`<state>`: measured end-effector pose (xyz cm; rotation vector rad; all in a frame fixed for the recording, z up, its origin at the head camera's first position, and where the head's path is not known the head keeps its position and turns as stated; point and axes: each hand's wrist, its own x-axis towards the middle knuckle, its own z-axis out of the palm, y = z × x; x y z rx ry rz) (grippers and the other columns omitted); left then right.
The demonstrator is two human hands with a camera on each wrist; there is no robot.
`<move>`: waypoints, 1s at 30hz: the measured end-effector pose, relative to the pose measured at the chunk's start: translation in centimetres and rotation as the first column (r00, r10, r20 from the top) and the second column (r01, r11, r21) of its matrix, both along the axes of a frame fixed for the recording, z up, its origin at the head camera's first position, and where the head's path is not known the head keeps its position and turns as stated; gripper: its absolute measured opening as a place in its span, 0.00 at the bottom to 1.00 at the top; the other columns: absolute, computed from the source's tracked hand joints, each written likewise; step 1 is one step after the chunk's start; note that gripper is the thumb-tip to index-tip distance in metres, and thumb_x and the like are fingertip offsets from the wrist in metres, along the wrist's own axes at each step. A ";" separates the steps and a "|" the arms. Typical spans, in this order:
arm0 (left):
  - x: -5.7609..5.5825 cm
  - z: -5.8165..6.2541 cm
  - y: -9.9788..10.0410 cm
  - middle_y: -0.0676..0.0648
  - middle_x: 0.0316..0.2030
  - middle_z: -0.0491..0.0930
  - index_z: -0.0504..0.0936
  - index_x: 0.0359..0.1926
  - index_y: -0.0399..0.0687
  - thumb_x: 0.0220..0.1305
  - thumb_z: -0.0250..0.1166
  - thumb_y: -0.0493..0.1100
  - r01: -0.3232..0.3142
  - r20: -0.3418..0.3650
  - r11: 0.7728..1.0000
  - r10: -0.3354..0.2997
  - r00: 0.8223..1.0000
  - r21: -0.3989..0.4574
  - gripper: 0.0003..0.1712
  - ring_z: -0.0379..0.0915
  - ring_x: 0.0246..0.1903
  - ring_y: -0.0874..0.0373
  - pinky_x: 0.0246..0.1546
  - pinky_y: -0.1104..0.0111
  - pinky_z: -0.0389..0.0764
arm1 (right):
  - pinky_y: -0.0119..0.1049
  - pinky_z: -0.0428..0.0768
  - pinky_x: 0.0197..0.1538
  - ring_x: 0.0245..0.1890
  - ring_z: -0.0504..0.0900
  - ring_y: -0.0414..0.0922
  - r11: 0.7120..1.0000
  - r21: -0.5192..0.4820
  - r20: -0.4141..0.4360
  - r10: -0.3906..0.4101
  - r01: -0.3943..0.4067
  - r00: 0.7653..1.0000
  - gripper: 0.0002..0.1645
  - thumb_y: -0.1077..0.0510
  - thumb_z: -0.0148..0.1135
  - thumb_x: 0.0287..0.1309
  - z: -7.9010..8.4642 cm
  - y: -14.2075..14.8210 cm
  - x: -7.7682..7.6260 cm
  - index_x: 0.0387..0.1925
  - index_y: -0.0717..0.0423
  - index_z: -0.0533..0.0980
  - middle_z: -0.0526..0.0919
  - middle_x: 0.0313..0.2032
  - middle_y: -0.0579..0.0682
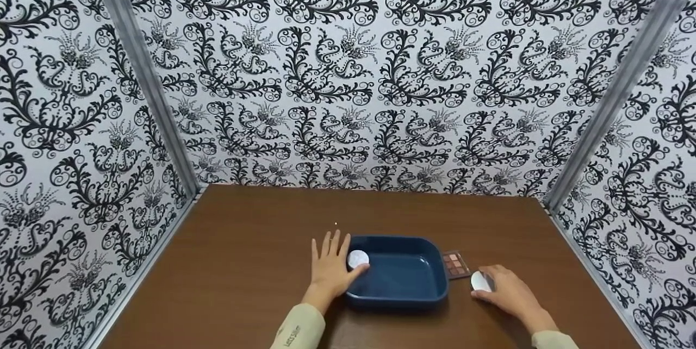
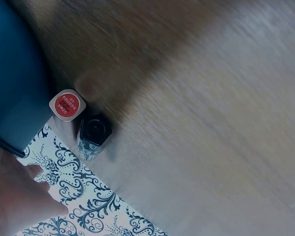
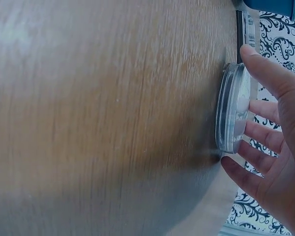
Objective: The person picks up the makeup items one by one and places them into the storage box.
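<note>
My left hand (image 1: 329,273) spreads its fingers at the left rim of a dark blue rectangular dish (image 1: 399,301), its thumb reaching over the rim. A white round item (image 1: 358,258) shows beside that thumb, inside the dish. At the right, my right hand (image 1: 508,289) is around a round compact (image 3: 232,110) with a white top and clear side, low at the tabletop. In the right wrist view its thumb stretches past one end of the compact, the other fingers extending along the white face and the far end.
An eyeshadow palette (image 1: 455,265) lies between the dish and the compact. Left of the dish, a lipstick (image 2: 67,105) with a red end label stands next to a small black-capped bottle (image 2: 95,130). Patterned walls (image 1: 348,93) enclose the brown table (image 1: 244,240).
</note>
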<state>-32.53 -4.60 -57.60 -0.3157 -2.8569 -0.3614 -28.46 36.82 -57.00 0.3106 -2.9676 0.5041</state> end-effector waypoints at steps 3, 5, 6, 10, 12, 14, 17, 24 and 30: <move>0.0 0.0 0.0 0.43 0.76 0.59 0.61 0.76 0.54 0.59 0.53 0.78 0.000 -0.001 1.000 0.000 1.000 0.007 0.52 0.51 0.77 0.43 0.74 0.38 0.45 | 0.58 0.79 0.51 0.50 0.81 0.58 1.000 0.003 -0.004 0.004 -0.004 1.000 0.41 0.39 0.77 0.43 0.0 0.0 0.0 0.53 0.62 0.79 0.83 0.51 0.61; 0.0 0.0 0.0 0.42 0.76 0.60 0.61 0.76 0.54 0.59 0.52 0.78 0.001 -0.002 1.000 -0.001 1.000 0.008 0.52 0.51 0.76 0.43 0.74 0.38 0.45 | 0.58 0.79 0.51 0.50 0.81 0.58 1.000 0.003 -0.008 0.005 -0.005 1.000 0.42 0.39 0.78 0.42 0.0 0.0 0.0 0.53 0.62 0.79 0.83 0.51 0.61; 0.0 0.0 0.0 0.42 0.76 0.59 0.61 0.76 0.54 0.59 0.52 0.78 0.001 0.001 1.000 -0.001 1.000 0.008 0.52 0.51 0.77 0.43 0.74 0.38 0.45 | 0.58 0.79 0.52 0.50 0.81 0.58 1.000 0.003 -0.008 0.006 -0.006 1.000 0.42 0.39 0.78 0.42 0.0 0.0 0.0 0.54 0.62 0.79 0.83 0.51 0.61; 0.0 0.1 0.0 0.42 0.76 0.59 0.61 0.76 0.54 0.59 0.53 0.78 0.003 0.011 1.000 -0.003 1.000 0.010 0.52 0.50 0.77 0.43 0.74 0.38 0.44 | 0.59 0.78 0.53 0.52 0.80 0.60 1.000 0.004 -0.004 0.012 -0.012 1.000 0.44 0.39 0.78 0.42 0.1 -0.1 0.2 0.55 0.63 0.78 0.82 0.52 0.62; 0.0 0.1 0.0 0.42 0.76 0.58 0.60 0.76 0.54 0.60 0.52 0.78 0.004 0.021 1.000 -0.004 1.000 0.011 0.52 0.49 0.77 0.43 0.75 0.38 0.44 | 0.59 0.78 0.54 0.53 0.80 0.60 1.000 0.005 -0.001 0.015 -0.015 1.000 0.44 0.40 0.78 0.41 0.2 -0.1 0.3 0.56 0.63 0.78 0.82 0.52 0.62; 0.1 0.1 0.0 0.43 0.77 0.57 0.60 0.76 0.54 0.60 0.52 0.78 0.004 0.026 1.000 -0.004 1.000 0.013 0.52 0.49 0.77 0.43 0.75 0.39 0.43 | 0.59 0.78 0.54 0.52 0.80 0.61 1.000 0.007 0.003 0.016 -0.016 1.000 0.45 0.41 0.79 0.41 0.2 -0.1 0.4 0.56 0.64 0.78 0.81 0.52 0.63; 0.1 0.1 0.0 0.43 0.77 0.57 0.60 0.76 0.53 0.60 0.52 0.78 0.006 0.026 1.000 -0.007 1.000 0.016 0.52 0.49 0.77 0.43 0.75 0.39 0.44 | 0.59 0.78 0.53 0.52 0.80 0.61 1.000 0.013 0.009 0.017 -0.018 1.000 0.44 0.42 0.79 0.41 0.3 -0.2 0.4 0.57 0.64 0.77 0.81 0.52 0.63; 0.2 0.2 0.0 0.42 0.76 0.58 0.61 0.76 0.52 0.60 0.54 0.76 0.011 0.016 1.000 -0.011 1.000 0.019 0.52 0.50 0.77 0.42 0.74 0.38 0.45 | 0.60 0.78 0.54 0.53 0.79 0.61 1.000 0.016 0.036 0.008 -0.009 0.999 0.43 0.46 0.80 0.41 0.4 -0.2 0.4 0.57 0.64 0.77 0.81 0.52 0.62; 0.2 0.3 0.1 0.41 0.76 0.59 0.63 0.75 0.51 0.59 0.55 0.76 0.013 -0.005 1.000 -0.013 1.000 0.019 0.52 0.51 0.76 0.41 0.74 0.38 0.45 | 0.60 0.78 0.54 0.53 0.79 0.62 1.000 0.016 0.051 0.011 -0.012 0.999 0.43 0.47 0.80 0.42 0.5 -0.1 0.3 0.58 0.64 0.77 0.80 0.53 0.63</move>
